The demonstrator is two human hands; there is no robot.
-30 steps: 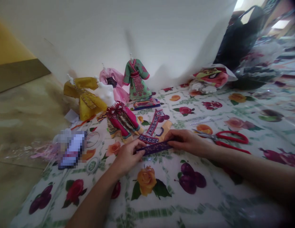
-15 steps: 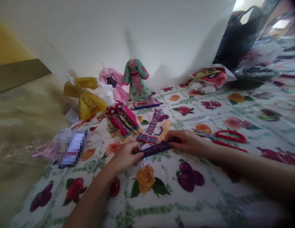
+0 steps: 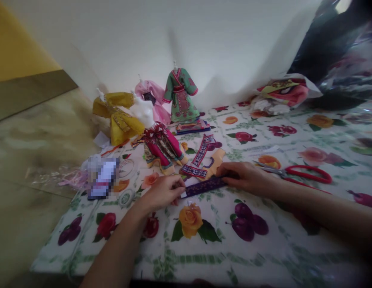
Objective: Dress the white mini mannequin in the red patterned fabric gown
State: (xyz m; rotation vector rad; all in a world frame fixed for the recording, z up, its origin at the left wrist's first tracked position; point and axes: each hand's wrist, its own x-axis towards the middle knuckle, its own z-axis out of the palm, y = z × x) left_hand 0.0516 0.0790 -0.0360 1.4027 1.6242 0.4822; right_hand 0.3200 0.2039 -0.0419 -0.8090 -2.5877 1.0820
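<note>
A dark purple patterned fabric strip (image 3: pixel 205 188) lies flat on the flowered tablecloth, stretched between both hands. At its left end, my left hand (image 3: pixel 166 191) is closed in a pinch; a small white bit (image 3: pixel 183 195) shows by the fingertips. My right hand (image 3: pixel 241 177) grips the other end, its fingertips partly hidden behind the hand. Just beyond the strip lie a patterned trim band (image 3: pixel 200 154) and a pale orange cut piece (image 3: pixel 217 162). A small magenta costume with a white doll form (image 3: pixel 162 146) stands behind the left hand.
Red-handled scissors (image 3: pixel 307 174) lie right of my right hand. Small green (image 3: pixel 181 96), pink (image 3: pixel 156 98) and yellow (image 3: pixel 120 116) costumes stand near the wall. A phone-like blurred object (image 3: pixel 103 180) and tape rolls (image 3: pixel 126 197) lie left. A bag of fabrics (image 3: pixel 289 94) sits back right.
The view has shifted, so everything sits slightly further right. My left fingertips have slid to the strip's left end, where the white bit now shows. The right hand keeps its hold.
</note>
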